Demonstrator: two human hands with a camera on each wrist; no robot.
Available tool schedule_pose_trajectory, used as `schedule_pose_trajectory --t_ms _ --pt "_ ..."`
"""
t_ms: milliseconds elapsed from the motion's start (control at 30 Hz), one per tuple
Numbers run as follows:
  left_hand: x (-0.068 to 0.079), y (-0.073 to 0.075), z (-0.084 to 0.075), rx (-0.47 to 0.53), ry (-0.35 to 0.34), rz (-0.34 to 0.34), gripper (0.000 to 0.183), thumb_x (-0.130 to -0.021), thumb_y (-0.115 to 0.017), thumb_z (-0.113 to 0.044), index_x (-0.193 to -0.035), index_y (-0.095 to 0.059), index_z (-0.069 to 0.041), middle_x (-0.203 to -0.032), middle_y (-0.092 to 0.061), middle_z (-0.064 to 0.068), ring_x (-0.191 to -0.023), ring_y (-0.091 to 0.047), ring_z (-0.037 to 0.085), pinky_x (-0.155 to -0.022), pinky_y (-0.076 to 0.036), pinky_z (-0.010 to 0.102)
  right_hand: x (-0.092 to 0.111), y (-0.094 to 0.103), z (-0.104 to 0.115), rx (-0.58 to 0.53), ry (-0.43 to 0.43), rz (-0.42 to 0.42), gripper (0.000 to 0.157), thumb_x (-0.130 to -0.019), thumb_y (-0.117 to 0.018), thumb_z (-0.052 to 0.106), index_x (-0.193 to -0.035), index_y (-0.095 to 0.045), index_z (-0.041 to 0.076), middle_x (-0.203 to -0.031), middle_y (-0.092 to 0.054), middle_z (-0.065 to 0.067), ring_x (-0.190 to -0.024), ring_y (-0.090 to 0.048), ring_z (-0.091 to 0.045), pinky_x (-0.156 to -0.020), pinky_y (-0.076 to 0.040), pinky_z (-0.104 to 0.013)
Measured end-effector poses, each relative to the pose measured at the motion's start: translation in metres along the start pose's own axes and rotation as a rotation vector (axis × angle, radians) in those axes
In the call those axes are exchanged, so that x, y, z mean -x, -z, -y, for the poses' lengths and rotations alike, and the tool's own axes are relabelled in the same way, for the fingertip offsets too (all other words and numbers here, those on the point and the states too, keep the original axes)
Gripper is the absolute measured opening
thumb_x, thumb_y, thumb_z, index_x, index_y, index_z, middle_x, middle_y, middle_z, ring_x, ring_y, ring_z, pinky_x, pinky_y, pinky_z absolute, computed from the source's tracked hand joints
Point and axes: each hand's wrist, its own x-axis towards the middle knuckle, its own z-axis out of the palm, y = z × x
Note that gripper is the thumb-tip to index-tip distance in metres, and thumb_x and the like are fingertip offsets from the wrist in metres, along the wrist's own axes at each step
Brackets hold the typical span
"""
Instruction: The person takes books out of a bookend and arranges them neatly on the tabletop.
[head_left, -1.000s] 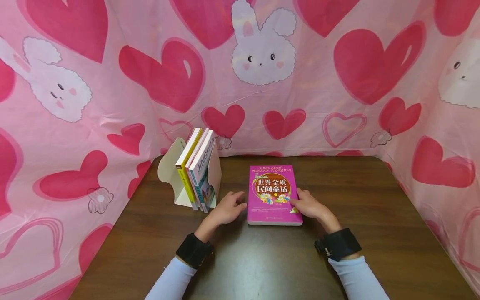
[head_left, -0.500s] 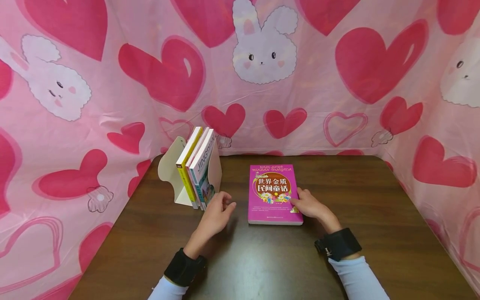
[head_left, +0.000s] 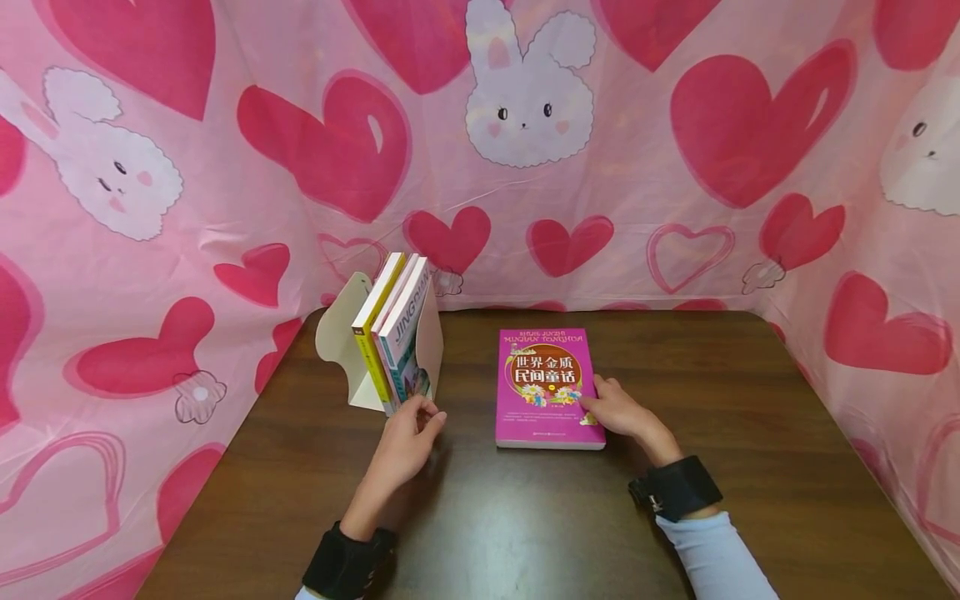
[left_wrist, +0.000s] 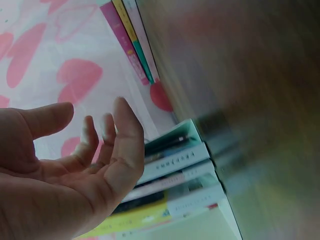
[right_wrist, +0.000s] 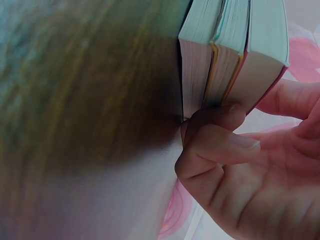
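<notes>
A stack of three books point(right_wrist: 232, 67) lies flat on the table, topped by a magenta storybook point(head_left: 551, 425). My right hand point(head_left: 622, 412) holds the stack at its right side, thumb over the top cover and curled fingers against the lower books. Off to the left, my left hand point(head_left: 405, 437) holds nothing, its fingers loosely bent. It overlaps the lower front of the upright books in the head view. Those include a yellow book point(head_left: 372, 362) and a white one point(head_left: 405, 325) with JINGDIAN on it, standing slightly tilted in a cream bookend point(head_left: 341, 337).
The dark wooden table point(head_left: 495, 533) extends around both hands. A pink curtain point(head_left: 630, 183) with hearts and rabbits hangs behind and at both sides. Black wrist straps point(head_left: 678, 487) sit on the forearms.
My left hand has drawn away from the left side of the stack, moving left and toward me, to in front of the bookend. The right hand and the books have stayed in place.
</notes>
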Motion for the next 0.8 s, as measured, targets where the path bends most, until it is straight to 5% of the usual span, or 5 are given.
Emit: schedule_pose_trajectory --t_ms 500,800 --pt "0.008 0.034 0.016 -0.062 0.100 -0.022 0.026 -0.105 -0.067 -0.018 -0.116 -0.052 0.000 -0.096 -0.059 0.013 -0.081 -0.055 0.024 -0.067 -0.047 0.033 -0.001 0.001 -0.002 -0.012 -0.020 0.016 0.076 -0.108 -0.053 0.022 -0.156 -0.013 -0.022 -0.145 -0.030 -0.041 -0.126 -0.040 -0.048 -0.109 -0.036 -0.063" --pt "-0.002 0.041 0.021 0.022 0.068 -0.287 0.040 -0.104 -0.058 -0.008 -0.135 -0.039 0.008 -0.124 -0.046 0.024 -0.107 -0.059 0.038 -0.085 -0.051 0.043 0.000 0.002 -0.001 -0.023 -0.024 0.022 0.075 -0.108 -0.053 0.022 -0.157 -0.014 -0.020 -0.139 -0.034 -0.038 -0.122 -0.043 -0.046 -0.106 -0.039 -0.061"
